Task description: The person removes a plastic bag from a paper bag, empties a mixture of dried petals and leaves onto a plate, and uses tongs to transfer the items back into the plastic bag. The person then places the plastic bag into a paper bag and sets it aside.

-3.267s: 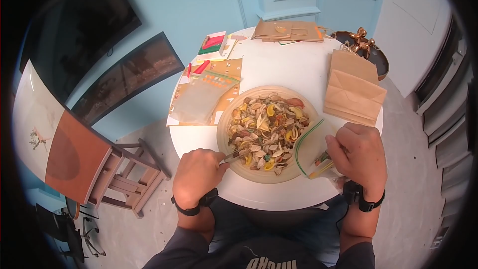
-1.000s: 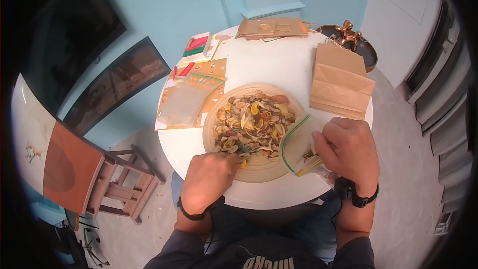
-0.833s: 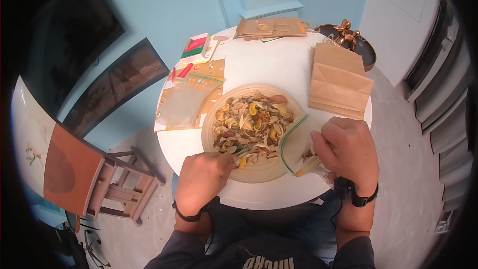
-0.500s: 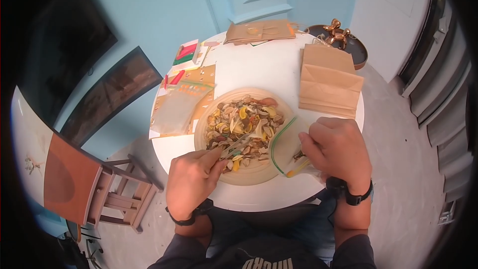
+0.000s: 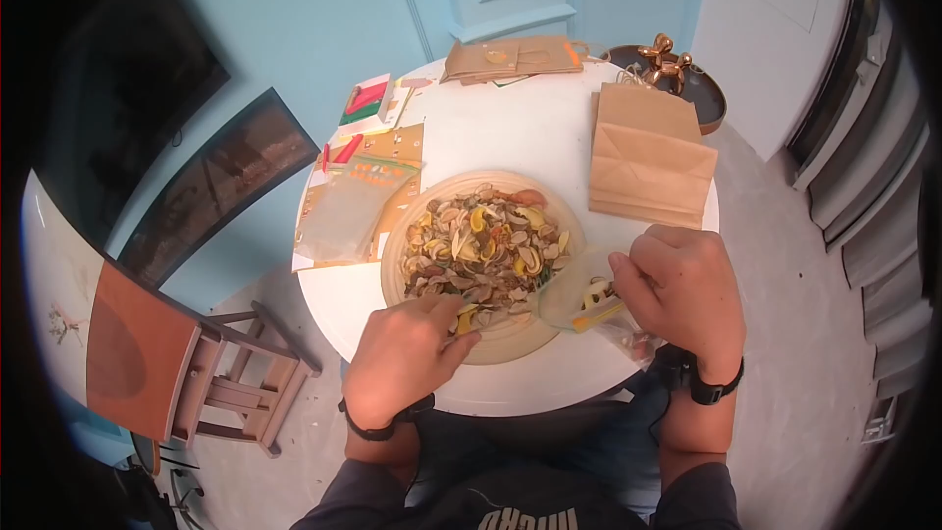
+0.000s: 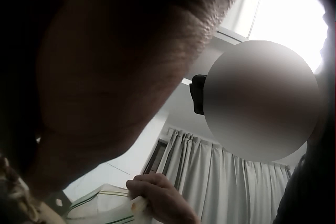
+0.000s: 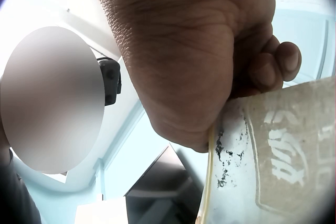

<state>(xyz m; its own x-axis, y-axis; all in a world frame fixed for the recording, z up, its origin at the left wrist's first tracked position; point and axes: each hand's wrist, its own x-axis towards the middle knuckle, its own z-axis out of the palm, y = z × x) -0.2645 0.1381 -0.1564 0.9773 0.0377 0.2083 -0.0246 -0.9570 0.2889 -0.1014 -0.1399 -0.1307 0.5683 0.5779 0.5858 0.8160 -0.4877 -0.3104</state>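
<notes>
A round beige plate [image 5: 538,334] holds a heaped mix of dried pale, brown and yellow pieces [image 5: 481,245], like potpourri. At its near left edge, my left hand [image 5: 407,353] pinches a slim clear plastic utensil [image 5: 461,318], mostly hidden by the fingers and pieces. Over the plate's right rim hangs a clear zip bag [image 5: 567,294], its top edge gripped by my right hand [image 5: 692,285]. Some pieces [image 5: 601,296] lie inside it. In the right wrist view, pale printing shows on the bag [image 7: 289,150]; the left wrist view shows the right hand [image 6: 163,198] beside it.
A folded brown paper bag [image 5: 653,162] lies right of the plate on the white round table [image 5: 481,128]. More brown bags [image 5: 512,59] lie at the back. Another zip bag [image 5: 348,211] lies on a patterned sheet at left, with a tray of coloured items [image 5: 368,103] behind.
My left hand has drawn the clear utensil from over the mix back toward the plate's near edge. The bag's mouth hangs lower and narrower, and the pieces inside show more plainly.
</notes>
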